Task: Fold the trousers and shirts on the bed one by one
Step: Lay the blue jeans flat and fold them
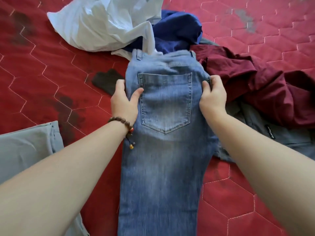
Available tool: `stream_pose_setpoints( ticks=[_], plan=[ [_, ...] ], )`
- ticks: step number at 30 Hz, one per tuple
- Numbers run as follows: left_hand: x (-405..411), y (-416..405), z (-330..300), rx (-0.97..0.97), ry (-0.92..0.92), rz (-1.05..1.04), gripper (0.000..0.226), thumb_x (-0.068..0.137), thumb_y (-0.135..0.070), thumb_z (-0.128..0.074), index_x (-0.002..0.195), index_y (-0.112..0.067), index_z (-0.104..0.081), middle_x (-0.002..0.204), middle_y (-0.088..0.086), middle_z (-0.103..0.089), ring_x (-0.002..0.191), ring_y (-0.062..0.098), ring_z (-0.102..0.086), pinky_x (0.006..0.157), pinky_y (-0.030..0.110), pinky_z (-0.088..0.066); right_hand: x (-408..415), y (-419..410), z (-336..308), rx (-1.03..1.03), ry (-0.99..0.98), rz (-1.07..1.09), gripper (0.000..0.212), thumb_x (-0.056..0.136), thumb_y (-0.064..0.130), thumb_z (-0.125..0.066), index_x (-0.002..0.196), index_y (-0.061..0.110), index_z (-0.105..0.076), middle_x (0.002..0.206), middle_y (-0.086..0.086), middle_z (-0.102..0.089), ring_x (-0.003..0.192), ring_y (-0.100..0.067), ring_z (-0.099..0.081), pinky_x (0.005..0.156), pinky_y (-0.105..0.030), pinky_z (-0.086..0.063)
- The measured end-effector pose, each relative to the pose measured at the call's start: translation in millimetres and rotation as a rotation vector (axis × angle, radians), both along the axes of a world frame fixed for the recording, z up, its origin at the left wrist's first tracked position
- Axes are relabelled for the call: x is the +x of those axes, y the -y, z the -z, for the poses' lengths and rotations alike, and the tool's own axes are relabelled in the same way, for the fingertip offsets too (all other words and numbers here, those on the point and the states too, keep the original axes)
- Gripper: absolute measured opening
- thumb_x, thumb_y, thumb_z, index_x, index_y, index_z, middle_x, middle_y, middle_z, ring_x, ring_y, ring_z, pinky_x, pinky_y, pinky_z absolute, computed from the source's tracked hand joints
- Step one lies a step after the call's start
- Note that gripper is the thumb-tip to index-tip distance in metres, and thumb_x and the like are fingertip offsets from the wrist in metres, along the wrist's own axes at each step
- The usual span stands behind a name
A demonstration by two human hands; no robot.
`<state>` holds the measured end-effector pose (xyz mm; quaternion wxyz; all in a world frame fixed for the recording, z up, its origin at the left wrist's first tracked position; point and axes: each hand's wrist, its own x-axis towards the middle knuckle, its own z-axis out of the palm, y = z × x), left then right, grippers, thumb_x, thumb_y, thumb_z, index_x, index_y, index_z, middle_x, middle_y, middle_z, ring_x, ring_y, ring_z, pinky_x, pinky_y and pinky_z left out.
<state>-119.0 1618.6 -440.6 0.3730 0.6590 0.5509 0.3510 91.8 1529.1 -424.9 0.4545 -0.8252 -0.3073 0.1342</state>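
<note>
Now your left hand (123, 103) and right hand (213, 99) each grasp a side of the jeans (165, 133) (pocket up), which lie lengthwise mid-bed (42, 65), waistband toward the heaped shirts (109, 23) at the far edge.

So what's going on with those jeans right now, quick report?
Left hand and right hand grip the jeans at both sides by the back pocket. Jeans lie lengthwise on the bed. Unfolded clothes pile crowds the waistband.

Both bare forearms stretch forward from the near edge. The left hand (124, 101), beaded bracelet (125, 125) at its wrist, and the right hand (212, 97) each pinch with thumb on top, fingers curled under.
</note>
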Motion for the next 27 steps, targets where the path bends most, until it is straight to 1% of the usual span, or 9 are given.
stream_pose_setpoints(
  ticks=[2,4,7,10,14,16,19,23,27],
  plan=[
    [9.7,-9.5,-0.3,-0.066,-0.141,-0.02,0.046,0.089,-0.036,-0.064,0.125,-0.013,-0.047,0.112,0.002,-0.061,0.104,0.015,-0.057,0.088,0.024,-0.042,5.0,-8.7,0.0,-0.14,0.025,0.01,0.015,0.097,0.022,-0.049,0.107,0.013,-0.055,0.094,0.0,-0.059,0.09,-0.018,-0.053,0.076,-0.024,-0.034],
    [11.7,-9.7,2.8,-0.06,-0.433,-0.063,0.064,0.091,-0.037,-0.058,0.143,-0.012,-0.033,0.139,0.016,-0.041,0.126,0.032,-0.041,0.104,0.036,-0.031,5.1,-5.6,4.1,-0.361,0.135,0.007,0.035,0.096,0.025,-0.051,0.128,0.012,-0.049,0.126,-0.013,-0.051,0.114,-0.029,-0.048,0.094,-0.034,-0.035],
    [7.4,23.8,8.5,0.253,-0.642,0.145,0.044,0.091,-0.021,-0.054,0.132,-0.006,-0.049,0.144,0.02,-0.038,0.135,0.035,-0.034,0.11,0.043,-0.026,-25.4,16.8,15.2,-0.359,0.49,-0.207,0.039,0.088,0.012,-0.055,0.126,0.001,-0.053,0.132,-0.021,-0.049,0.122,-0.038,-0.044,0.106,-0.041,-0.032],
    [3.1,76.5,35.0,0.41,-0.703,0.542,0.04,0.09,-0.016,-0.053,0.128,-0.003,-0.056,0.143,0.019,-0.044,0.135,0.035,-0.039,0.111,0.047,-0.03,-72.0,46.0,43.8,-0.325,0.589,-0.525,0.039,0.082,0.001,-0.06,0.12,-0.004,-0.059,0.13,-0.025,-0.054,0.123,-0.041,-0.05,0.108,-0.049,-0.035],
    [-15.0,97.8,69.1,0.264,-0.964,0.696,0.061,0.1,-0.048,-0.021,0.152,-0.023,-0.002,0.161,0.0,0.001,0.148,0.022,0.002,0.118,0.041,0.002,-90.4,80.5,76.8,-0.563,0.596,-0.702,0.054,0.097,0.027,-0.046,0.148,0.015,-0.034,0.155,-0.009,-0.029,0.144,-0.029,-0.024,0.118,-0.046,-0.012],
    [-32.7,97.2,78.4,0.267,-1.02,0.651,0.065,0.095,-0.055,-0.014,0.148,-0.029,0.014,0.158,-0.002,0.014,0.147,0.021,0.009,0.118,0.039,0.008,-80.0,101.0,83.1,-0.652,0.683,-0.651,0.058,0.099,0.043,-0.034,0.151,0.021,-0.024,0.159,-0.005,-0.019,0.147,-0.023,-0.017,0.12,-0.045,-0.007],
    [-53.3,103.5,77.9,0.249,-1.117,0.568,0.067,0.094,-0.056,-0.008,0.146,-0.024,0.02,0.158,0.002,0.017,0.147,0.019,0.012,0.116,0.042,0.012,-71.7,125.7,81.8,-0.743,0.74,-0.557,0.062,0.098,0.046,-0.024,0.152,0.015,-0.02,0.159,-0.007,-0.017,0.148,-0.021,-0.012,0.12,-0.045,-0.002],
    [-56.8,141.8,68.7,0.234,-1.046,0.577,0.066,0.098,-0.046,-0.023,0.152,-0.016,-0.001,0.16,0.011,0.003,0.148,0.027,0.005,0.116,0.046,0.011,-108.3,139.7,75.2,-0.694,0.696,-0.503,0.06,0.095,0.036,-0.035,0.145,0.004,-0.035,0.154,-0.015,-0.029,0.145,-0.029,-0.023,0.118,-0.05,-0.011],
    [-73.9,201.7,69.9,0.215,-1.002,0.69,0.064,0.094,-0.044,-0.007,0.152,-0.018,-0.005,0.158,0.011,0.003,0.147,0.03,0.0,0.119,0.047,-0.004,-169.0,180.2,80.4,-0.661,0.611,-0.566,0.056,0.096,0.031,-0.029,0.145,0.007,-0.038,0.153,-0.011,-0.033,0.142,-0.029,-0.028,0.115,-0.052,-0.021]
  ],
)
